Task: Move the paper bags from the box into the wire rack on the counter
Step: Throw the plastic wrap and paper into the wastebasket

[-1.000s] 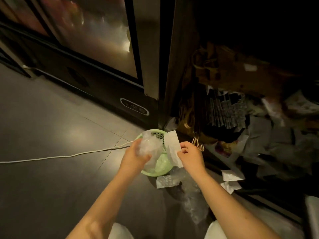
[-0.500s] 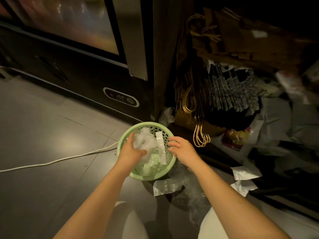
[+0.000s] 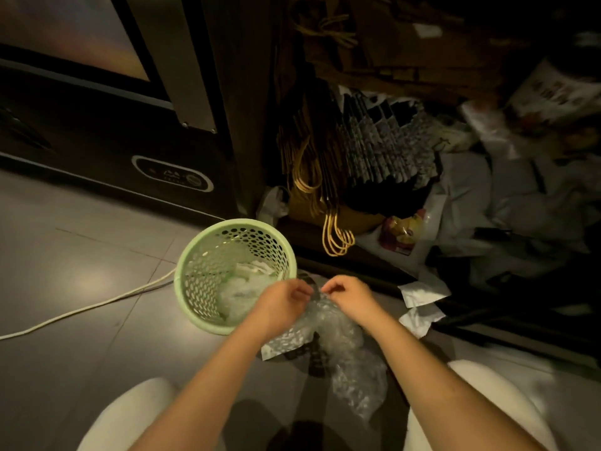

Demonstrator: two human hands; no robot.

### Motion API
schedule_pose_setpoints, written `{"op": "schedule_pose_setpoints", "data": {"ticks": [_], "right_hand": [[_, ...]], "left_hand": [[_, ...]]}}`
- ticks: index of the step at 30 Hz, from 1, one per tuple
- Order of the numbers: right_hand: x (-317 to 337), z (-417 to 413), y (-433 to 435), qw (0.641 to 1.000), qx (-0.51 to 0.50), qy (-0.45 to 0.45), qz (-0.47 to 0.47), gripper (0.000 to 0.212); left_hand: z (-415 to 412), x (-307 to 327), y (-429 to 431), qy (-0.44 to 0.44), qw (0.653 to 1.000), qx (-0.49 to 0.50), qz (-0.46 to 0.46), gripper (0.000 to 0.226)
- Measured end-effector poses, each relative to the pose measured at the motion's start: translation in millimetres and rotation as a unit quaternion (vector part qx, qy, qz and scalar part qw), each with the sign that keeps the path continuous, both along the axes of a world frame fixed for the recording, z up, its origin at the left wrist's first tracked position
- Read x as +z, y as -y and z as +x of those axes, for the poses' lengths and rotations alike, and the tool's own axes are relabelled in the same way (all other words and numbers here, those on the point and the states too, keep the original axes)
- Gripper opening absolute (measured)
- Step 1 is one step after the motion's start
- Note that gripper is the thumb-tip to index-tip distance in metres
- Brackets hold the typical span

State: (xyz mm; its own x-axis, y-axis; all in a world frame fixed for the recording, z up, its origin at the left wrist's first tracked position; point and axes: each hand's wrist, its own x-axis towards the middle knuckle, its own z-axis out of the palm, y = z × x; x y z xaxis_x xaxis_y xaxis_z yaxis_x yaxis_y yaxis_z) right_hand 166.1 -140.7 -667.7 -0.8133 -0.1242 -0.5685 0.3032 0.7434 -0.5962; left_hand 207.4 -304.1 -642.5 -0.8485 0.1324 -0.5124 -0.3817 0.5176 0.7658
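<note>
Crouched on the tiled floor (image 3: 81, 242), we have brought both hands out of the green basket (image 3: 182, 288), where they were pushing down clear plastic and a white slip half a second ago; that plastic and paper now lie inside it; our left hand (image 3: 283, 297) and right hand (image 3: 349, 296) meet just right of the basket's rim, over a sheet of bubble wrap (image 3: 341, 340) spread on the floor between our knees; on both hands the fingers are curled, the tips pinching the wrap's far edge, almost touching each other; the paper bags (image 3: 312, 164), brown with cord handles spilling out, stand untouched and packed upright in the dark recess beyond the basket, beside a row of patterned bags (image 3: 383, 148); two white paper scraps (image 3: 422, 292) lie near right; a pale cable (image 3: 81, 309) runs off left past the cabinet (image 3: 172, 174).
</note>
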Motion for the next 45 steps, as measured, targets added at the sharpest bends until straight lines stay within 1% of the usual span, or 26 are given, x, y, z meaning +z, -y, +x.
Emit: {"op": "schedule_pose_setpoints", "data": {"ticks": [2,4,6,8,11,13,14,15,16,17,18,20,21,22,24,26,27,29,30,33,34,36,38,41,43,45], "right_hand": [[-11.1,7.2,-12.3,0.998,0.032,0.051,0.021,0.032],[-17.5,14.5,-19.5,0.983,0.123,0.121,0.062,0.041],[-28.5,24.3,-24.2,0.957,0.209,0.165,0.118,0.048],[-39.9,36.0,-25.2,0.942,0.228,0.179,0.168,0.049],[-73.6,50.8,-21.5,0.965,0.130,0.187,0.130,0.058],[-90.1,54.2,-18.5,0.981,-0.032,0.185,0.055,0.077],[-100.0,54.9,-18.6,0.983,-0.072,0.167,0.036,0.079],[-101.3,54.0,-18.1,0.986,-0.090,0.140,0.028,0.071],[-101.3,52.1,-18.5,0.989,-0.072,0.128,0.016,0.060],[-95.5,48.4,-17.3,0.989,-0.053,0.137,0.022,0.049],[-98.9,43.7,-18.7,0.992,-0.032,0.111,0.043,0.039],[-89.5,40.2,-19.4,0.993,-0.051,0.103,0.025,0.008],[-85.2,38.0,-21.0,0.993,-0.079,0.092,0.007,0.013],[-79.8,35.5,-23.6,0.990,-0.116,0.083,-0.019,0.016],[-63.8,30.6,-27.0,0.975,-0.189,0.081,-0.088,0.005],[-50.9,25.9,-33.1,0.957,-0.240,0.082,-0.138,0.010],[-46.5,22.6,-36.4,0.948,-0.262,0.084,-0.157,0.017],[-39.4,16.7,-41.8,0.935,-0.294,0.094,-0.172,0.033],[-32.0,14.4,-44.3,0.925,-0.316,0.096,-0.187,0.036],[-16.7,9.3,-53.1,0.886,-0.369,0.113,-0.259,0.029],[-10.7,9.9,-54.7,0.877,-0.362,0.133,-0.288,0.031],[-2.2,10.9,-56.8,0.876,-0.316,0.170,-0.323,0.045],[4.9,10.0,-56.6,0.903,-0.244,0.180,-0.306,0.045],[15.1,5.1,-55.7,0.955,-0.123,0.153,-0.222,0.042],[21.5,1.7,-57.6,0.969,-0.076,0.133,-0.196,0.040],[29.6,-2.1,-62.4,0.972,-0.058,0.134,-0.186,0.025]], "left_hand": [[7.1,-14.1,-16.2,-0.007,0.996,-0.090,-0.019,0.034],[14.2,-24.7,-27.2,-0.004,0.984,-0.166,-0.059,0.037],[20.4,-36.2,-32.7,0.006,0.973,-0.205,-0.103,0.039],[26.9,-45.1,-32.8,0.005,0.970,-0.209,-0.121,0.037],[33.2,-53.6,-30.2,0.002,0.974,-0.192,-0.122,0.033],[34.6,-56.7,-29.7,-0.003,0.975,-0.183,-0.126,0.034],[34.8,-57.1,-29.7,-0.006,0.976,-0.177,-0.130,0.035],[34.3,-57.7,-29.9,-0.009,0.977,-0.169,-0.131,0.035],[33.5,-58.1,-29.5,-0.007,0.978,-0.161,-0.133,0.036],[33.5,-59.9,-29.7,-0.004,0.979,-0.154,-0.133,0.037],[32.3,-60.6,-29.8,-0.003,0.979,-0.151,-0.134,0.039],[32.5,-62.3,-30.9,0.002,0.979,-0.150,-0.140,0.046],[32.0,-63.4,-32.0,0.003,0.978,-0.149,-0.146,0.053],[31.3,-64.2,-32.7,0.003,0.977,-0.149,-0.149,0.062],[29.6,-66.9,-34.8,0.000,0.979,-0.145,-0.141,0.084],[27.9,-66.8,-38.6,-0.002,0.985,-0.127,-0.116,0.105],[27.1,-64.2,-41.7,-0.007,0.988,-0.117,-0.100,0.114],[27.7,-57.7,-49.3,-0.016,0.993,-0.098,-0.059,0.126],[28.1,-54.4,-54.1,-0.024,0.995,-0.089,-0.037,0.131],[27.6,-48.8,-66.2,-0.084,0.994,-0.063,-0.012,0.137],[26.5,-46.7,-69.3,-0.108,0.992,-0.056,-0.020,0.136],[23.0,-41.6,-74.4,-0.141,0.989,-0.039,-0.033,0.134],[18.6,-37.1,-74.1,-0.149,0.988,-0.025,-0.026,0.121],[13.0,-29.7,-66.9,-0.148,0.987,-0.032,-0.048,0.069],[12.5,-24.5,-61.6,-0.133,0.990,-0.021,-0.043,0.038],[13.4,-15.4,-57.0,-0.127,0.992,0.006,-0.023,0.023]]}}
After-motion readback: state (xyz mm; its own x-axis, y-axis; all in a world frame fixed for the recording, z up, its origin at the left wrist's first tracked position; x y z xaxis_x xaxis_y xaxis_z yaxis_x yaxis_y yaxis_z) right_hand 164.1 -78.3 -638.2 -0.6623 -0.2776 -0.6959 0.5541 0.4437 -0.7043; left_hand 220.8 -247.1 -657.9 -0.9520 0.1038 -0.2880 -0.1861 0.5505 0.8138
